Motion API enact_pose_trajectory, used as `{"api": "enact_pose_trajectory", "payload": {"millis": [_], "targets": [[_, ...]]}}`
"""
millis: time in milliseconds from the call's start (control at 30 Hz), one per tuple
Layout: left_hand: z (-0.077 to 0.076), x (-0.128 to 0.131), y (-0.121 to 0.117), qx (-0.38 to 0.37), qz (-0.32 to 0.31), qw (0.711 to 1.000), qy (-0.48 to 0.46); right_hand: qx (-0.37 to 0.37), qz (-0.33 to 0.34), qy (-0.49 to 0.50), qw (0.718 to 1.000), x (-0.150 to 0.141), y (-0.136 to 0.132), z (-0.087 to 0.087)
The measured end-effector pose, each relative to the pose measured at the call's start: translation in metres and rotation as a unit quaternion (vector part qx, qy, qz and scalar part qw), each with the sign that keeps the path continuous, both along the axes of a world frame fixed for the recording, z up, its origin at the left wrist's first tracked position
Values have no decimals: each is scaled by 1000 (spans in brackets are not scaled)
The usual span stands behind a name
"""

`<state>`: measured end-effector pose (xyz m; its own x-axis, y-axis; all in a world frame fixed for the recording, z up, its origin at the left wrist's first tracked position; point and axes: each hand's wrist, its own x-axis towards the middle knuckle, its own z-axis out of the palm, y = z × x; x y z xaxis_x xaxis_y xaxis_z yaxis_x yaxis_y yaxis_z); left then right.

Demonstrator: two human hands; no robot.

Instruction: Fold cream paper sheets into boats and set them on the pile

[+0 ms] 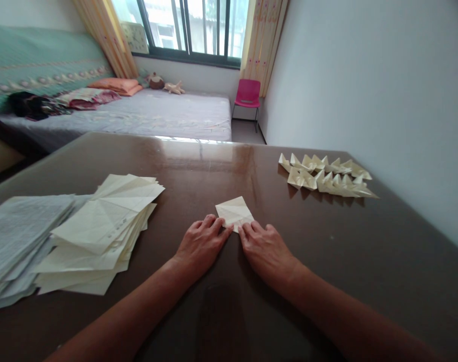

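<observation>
A small folded sheet of cream paper [234, 210] lies on the brown table in front of me, one corner pointing away. My left hand [203, 240] has its fingers bent and closed on the paper's lower left edge. At the lower right edge, my right hand [264, 246] grips the same paper, fingertips pressed down near the left ones. The paper's nearest corner is partly hidden by my fingers. Over on the right stand two rows of folded paper pieces [336, 183] with pointed tips.
To the left, creased cream sheets [108, 211] lie in a loose stack beside a pile of printed papers [25, 226]. The glossy table [183, 166] meets a white wall [383, 90] on the right. Beyond it are a bed [176, 113] and a pink chair [247, 94].
</observation>
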<state>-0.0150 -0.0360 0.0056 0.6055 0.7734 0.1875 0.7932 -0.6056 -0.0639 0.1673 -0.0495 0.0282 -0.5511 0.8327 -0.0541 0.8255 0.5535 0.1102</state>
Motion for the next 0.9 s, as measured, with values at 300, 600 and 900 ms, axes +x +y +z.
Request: {"api": "enact_pose_trajectory", "payload": {"millis": [300, 600, 900], "targets": [[-4, -2, 5, -2, -13, 999, -46, 53, -41, 35, 997, -5, 2, 10], [-13, -11, 15, 23, -41, 997, -65, 78, -38, 57, 995, -5, 18, -14], [-10, -35, 30, 128, -96, 982, -105, 76, 16, 236, 969, 32, 62, -24]]}}
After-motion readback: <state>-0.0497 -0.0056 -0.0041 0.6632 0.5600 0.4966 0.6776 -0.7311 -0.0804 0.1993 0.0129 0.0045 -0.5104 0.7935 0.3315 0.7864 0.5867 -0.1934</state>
